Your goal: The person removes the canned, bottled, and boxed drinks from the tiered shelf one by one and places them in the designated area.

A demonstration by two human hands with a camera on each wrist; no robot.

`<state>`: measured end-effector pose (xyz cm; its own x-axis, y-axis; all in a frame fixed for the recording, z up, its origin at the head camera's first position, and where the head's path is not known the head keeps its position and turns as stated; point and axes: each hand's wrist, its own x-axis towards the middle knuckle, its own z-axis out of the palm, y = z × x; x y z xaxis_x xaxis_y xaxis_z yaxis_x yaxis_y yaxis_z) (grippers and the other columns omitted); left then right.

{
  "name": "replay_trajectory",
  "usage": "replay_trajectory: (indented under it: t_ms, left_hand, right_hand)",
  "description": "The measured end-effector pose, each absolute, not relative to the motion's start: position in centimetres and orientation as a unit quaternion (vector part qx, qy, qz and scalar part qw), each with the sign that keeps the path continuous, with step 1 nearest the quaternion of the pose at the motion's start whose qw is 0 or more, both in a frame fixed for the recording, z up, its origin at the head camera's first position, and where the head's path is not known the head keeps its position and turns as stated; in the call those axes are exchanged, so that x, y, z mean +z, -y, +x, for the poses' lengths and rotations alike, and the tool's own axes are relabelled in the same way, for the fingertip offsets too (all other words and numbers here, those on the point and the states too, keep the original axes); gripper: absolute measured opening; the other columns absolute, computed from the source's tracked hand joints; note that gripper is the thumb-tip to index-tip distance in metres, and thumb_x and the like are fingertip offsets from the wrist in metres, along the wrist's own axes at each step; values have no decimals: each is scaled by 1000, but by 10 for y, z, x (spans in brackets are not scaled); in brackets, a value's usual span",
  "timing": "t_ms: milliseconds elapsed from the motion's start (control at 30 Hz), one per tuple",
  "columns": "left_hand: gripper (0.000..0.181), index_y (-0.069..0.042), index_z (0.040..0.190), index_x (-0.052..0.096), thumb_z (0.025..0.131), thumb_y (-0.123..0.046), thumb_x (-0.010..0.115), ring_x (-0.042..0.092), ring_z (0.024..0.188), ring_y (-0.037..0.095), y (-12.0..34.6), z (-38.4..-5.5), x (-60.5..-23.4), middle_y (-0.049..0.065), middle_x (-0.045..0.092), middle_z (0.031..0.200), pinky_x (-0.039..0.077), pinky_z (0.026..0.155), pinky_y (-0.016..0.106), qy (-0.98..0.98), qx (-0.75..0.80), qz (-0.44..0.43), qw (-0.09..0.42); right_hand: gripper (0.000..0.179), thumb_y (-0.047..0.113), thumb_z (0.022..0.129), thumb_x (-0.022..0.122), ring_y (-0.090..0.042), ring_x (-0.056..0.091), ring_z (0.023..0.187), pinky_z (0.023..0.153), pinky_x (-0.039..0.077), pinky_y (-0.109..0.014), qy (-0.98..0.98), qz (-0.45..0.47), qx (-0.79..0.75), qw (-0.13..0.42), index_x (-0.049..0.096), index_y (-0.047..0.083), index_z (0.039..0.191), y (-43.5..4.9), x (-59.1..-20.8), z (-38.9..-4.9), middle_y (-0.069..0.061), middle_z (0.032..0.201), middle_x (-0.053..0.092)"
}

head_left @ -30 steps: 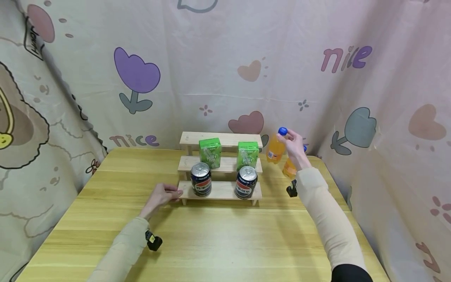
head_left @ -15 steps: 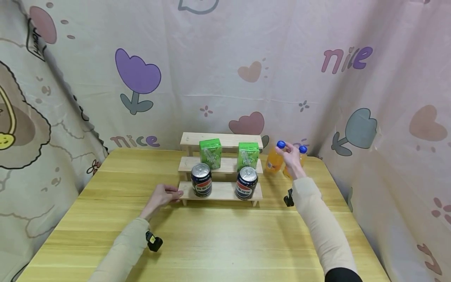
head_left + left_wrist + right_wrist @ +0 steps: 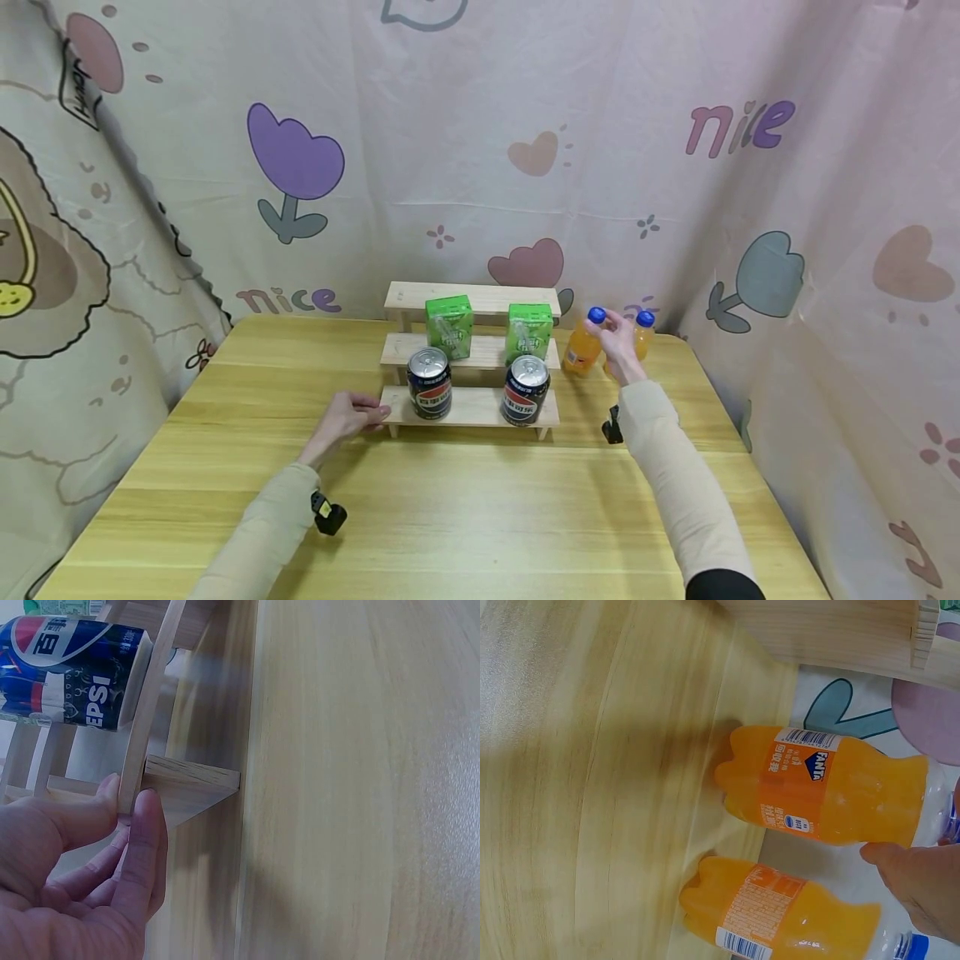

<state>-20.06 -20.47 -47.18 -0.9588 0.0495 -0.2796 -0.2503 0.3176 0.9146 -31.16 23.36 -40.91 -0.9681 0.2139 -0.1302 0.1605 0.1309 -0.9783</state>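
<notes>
In the head view my left hand pinches the left end of the lowest step of a three-step wooden display rack. The left wrist view shows thumb and fingers on either face of the board. To the rack's right, my right hand holds an orange Fanta bottle by its neck, just under the blue cap. That bottle stands upright, its base at the tabletop. A second orange soda bottle stands close beside it, partly hidden behind my right hand in the head view.
Two Pepsi cans stand on the lowest step. On the middle step are two green drink cartons; the top step bears nothing. A patterned curtain hangs behind the wooden table.
My right hand has lowered the Fanta bottle from above the table, right of the rack, down to the tabletop beside the second bottle. The left hand keeps its hold on the rack.
</notes>
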Motion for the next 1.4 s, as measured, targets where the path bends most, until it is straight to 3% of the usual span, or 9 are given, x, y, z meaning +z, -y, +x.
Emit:
replay_trajectory:
  t_ms: [533, 733, 867, 933, 1033, 1167, 1400]
  left_hand:
    - [41, 19, 124, 55, 95, -6, 68, 71, 76, 14, 205, -202, -472, 26, 72, 103, 66, 81, 34, -796, 587, -62, 133]
    - [41, 19, 125, 54, 95, -6, 68, 71, 76, 13, 205, -201, -471, 26, 72, 105, 66, 82, 35, -794, 590, -63, 135]
    - [42, 20, 125, 54, 95, -6, 68, 72, 76, 13, 205, -200, -469, 29, 71, 106, 66, 81, 34, -794, 590, -57, 135]
    - [42, 21, 125, 53, 95, -6, 68, 72, 76, 14, 205, -200, -469, 30, 71, 107, 66, 81, 34, -795, 589, -56, 134]
    - [43, 21, 125, 54, 95, -6, 68, 72, 76, 14, 205, -200, -469, 30, 71, 106, 66, 80, 34, -796, 587, -59, 134]
    - [43, 20, 126, 54, 94, -6, 69, 72, 76, 14, 205, -201, -470, 29, 72, 106, 66, 81, 34, -797, 585, -67, 137]
    - [42, 20, 125, 54, 95, -6, 68, 73, 77, 16, 204, -202, -470, 30, 72, 107, 66, 81, 35, -800, 581, -65, 134]
  right_hand:
    - [59, 14, 103, 57, -38, 28, 152, 131, 23, -52, 782, -117, 611, 24, 31, 4, 155, -232, -409, -313, -23, 163, 29]
    - [60, 18, 101, 61, -34, 24, 155, 132, 19, -47, 799, -69, 588, 105, 33, 4, 153, -230, -405, -306, -19, 163, 30]
    - [57, 21, 100, 63, -32, 31, 152, 132, 22, -43, 790, 5, 589, 173, 41, 1, 148, -228, -401, -297, -19, 158, 40]
    - [55, 21, 101, 63, -33, 35, 149, 131, 25, -43, 779, 50, 598, 182, 42, 1, 147, -226, -398, -292, -20, 156, 42]
    - [53, 15, 101, 61, -37, 38, 147, 130, 28, -46, 761, 118, 619, 156, 40, -1, 148, -221, -391, -285, -24, 154, 44]
    - [56, 10, 100, 60, -37, 41, 145, 129, 29, -46, 752, 181, 629, 77, 37, 0, 150, -213, -381, -279, -23, 154, 44]
    - [58, 8, 98, 64, -32, 38, 148, 130, 27, -45, 757, 227, 611, -37, 40, 5, 150, -199, -368, -277, -17, 156, 45]
